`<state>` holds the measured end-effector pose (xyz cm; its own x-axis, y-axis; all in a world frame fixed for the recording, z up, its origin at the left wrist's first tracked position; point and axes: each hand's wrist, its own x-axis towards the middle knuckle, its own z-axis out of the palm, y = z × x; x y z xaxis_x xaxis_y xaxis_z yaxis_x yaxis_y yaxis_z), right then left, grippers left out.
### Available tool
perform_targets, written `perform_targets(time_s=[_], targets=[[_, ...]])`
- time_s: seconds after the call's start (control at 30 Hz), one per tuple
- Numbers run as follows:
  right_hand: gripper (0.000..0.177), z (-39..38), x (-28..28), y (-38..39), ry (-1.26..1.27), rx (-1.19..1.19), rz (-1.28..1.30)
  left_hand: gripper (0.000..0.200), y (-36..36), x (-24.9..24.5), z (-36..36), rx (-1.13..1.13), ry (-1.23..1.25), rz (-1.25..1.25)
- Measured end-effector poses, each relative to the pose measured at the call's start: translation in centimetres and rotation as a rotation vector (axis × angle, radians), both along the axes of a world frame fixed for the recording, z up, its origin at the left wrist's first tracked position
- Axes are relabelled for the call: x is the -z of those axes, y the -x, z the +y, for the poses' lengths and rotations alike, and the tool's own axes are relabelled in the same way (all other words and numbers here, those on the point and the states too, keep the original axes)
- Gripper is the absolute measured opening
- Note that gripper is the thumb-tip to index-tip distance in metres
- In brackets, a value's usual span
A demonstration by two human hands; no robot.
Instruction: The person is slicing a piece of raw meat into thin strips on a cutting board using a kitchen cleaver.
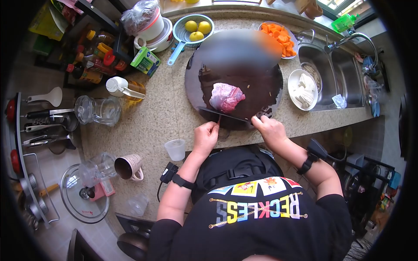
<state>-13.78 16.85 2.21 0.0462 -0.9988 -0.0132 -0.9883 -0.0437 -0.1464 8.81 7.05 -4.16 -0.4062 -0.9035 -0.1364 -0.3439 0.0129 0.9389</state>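
A chunk of raw meat (226, 97), pinkish red with a whitish layer, lies on a dark round chopping board (261, 89). My right hand (272, 132) is closed round the handle of a kitchen knife (230, 115). The blade runs leftward along the near side of the meat, seen almost edge-on. My left hand (206, 138) is closed in a pinch just below the blade, at the board's near edge. From its fingertips a thin reddish strip (219, 118) reaches up to the blade; it looks like meat, but its far end is hidden.
Behind the board stand a blue colander (179, 48) with yellow fruit and a plate of orange chunks (278, 37). To the right, a white bowl (301, 96) sits beside the sink (344, 82). A clear plastic cup (175, 150) and a mug (133, 167) stand at left.
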Motion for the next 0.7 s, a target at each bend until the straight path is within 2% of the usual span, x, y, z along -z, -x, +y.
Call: perform_targets(time_s=[0.2, 0.4, 0.7], targets=[[0.022, -1.5, 0.0, -1.0, 0.002, 0.025, -0.013, 0.012, -1.0, 0.5, -1.3, 0.022, 0.002, -0.007], [0.018, 1.2, -0.1, 0.2, -0.016, 0.038, 0.087, 0.013, -1.7, 0.2, -1.5, 0.046, 0.003, -0.024], [0.018, -5.3, 1.6, -5.1, 0.063, 0.007, 0.001, 0.011, -1.6, -0.1, -1.4, 0.033, 0.004, -0.002]])
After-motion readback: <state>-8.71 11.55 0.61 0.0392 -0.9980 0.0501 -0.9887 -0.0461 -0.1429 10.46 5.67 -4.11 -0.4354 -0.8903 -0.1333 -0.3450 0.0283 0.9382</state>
